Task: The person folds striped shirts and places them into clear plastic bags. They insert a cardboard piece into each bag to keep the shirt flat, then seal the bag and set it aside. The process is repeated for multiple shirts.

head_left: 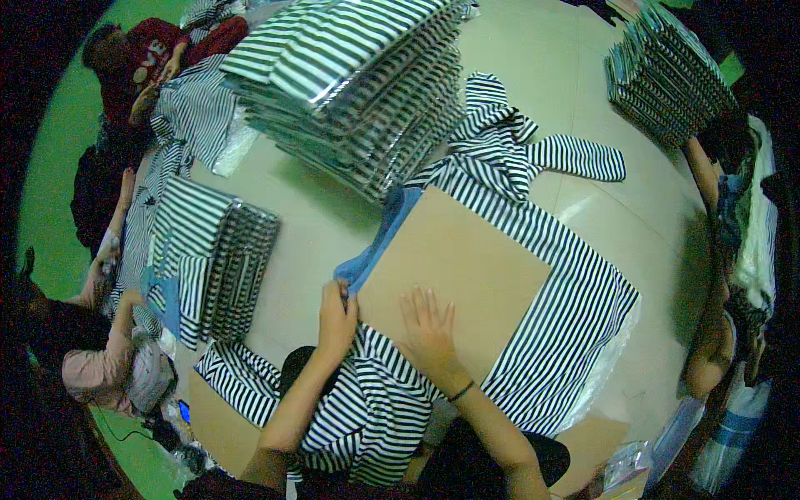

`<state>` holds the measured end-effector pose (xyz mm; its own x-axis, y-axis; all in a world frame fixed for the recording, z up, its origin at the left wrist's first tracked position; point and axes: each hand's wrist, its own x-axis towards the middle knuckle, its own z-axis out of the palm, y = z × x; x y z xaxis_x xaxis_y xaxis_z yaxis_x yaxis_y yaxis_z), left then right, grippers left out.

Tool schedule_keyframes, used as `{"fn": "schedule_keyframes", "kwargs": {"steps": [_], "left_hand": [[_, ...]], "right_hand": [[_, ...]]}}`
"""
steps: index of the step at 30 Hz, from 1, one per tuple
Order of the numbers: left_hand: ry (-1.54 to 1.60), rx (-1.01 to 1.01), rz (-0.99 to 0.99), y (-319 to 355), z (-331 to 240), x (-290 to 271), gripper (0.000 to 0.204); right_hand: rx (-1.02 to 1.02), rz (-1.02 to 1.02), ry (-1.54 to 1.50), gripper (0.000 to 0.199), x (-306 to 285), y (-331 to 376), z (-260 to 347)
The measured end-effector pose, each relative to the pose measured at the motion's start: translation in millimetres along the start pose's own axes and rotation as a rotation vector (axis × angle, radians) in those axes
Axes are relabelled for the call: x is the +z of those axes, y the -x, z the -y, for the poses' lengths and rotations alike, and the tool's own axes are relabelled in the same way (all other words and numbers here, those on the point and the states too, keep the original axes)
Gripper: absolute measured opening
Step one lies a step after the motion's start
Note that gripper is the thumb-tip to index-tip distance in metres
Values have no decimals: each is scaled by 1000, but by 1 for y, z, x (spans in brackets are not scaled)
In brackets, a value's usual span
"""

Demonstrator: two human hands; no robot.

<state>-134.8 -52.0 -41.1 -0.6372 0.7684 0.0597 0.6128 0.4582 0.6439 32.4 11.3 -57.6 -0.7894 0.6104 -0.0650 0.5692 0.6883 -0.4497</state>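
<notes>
A black-and-white striped garment point(550, 275) with a blue edge point(375, 246) lies spread on the floor, and a brown cardboard sheet point(467, 258) rests on top of it. My left hand point(336, 315) pinches the blue edge at the near left corner of the cardboard. My right hand point(427, 329) lies flat, fingers spread, on the near edge of the cardboard. Striped cloth point(375, 408) is folded under my forearms.
A tall stack of bagged striped garments point(358, 75) stands beyond the cardboard, another stack point(667, 75) at the far right, a smaller one point(237, 267) at the left. Other people sit at the left point(108, 358), the far left point(142, 58) and the right point(725, 317).
</notes>
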Motion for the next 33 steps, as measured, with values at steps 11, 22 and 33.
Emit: {"fn": "schedule_keyframes", "kwargs": {"steps": [11,22,33], "left_hand": [[434,-409,1,4,31,14,25],[342,-352,196,38,35,17,46],[358,-385,387,34,39,-17,30]], "right_hand": [[-31,-62,133,47,2,29,-11],[-34,-6,-61,54,-6,0,-12],[197,-299,-283,30,-5,-9,-17]]}}
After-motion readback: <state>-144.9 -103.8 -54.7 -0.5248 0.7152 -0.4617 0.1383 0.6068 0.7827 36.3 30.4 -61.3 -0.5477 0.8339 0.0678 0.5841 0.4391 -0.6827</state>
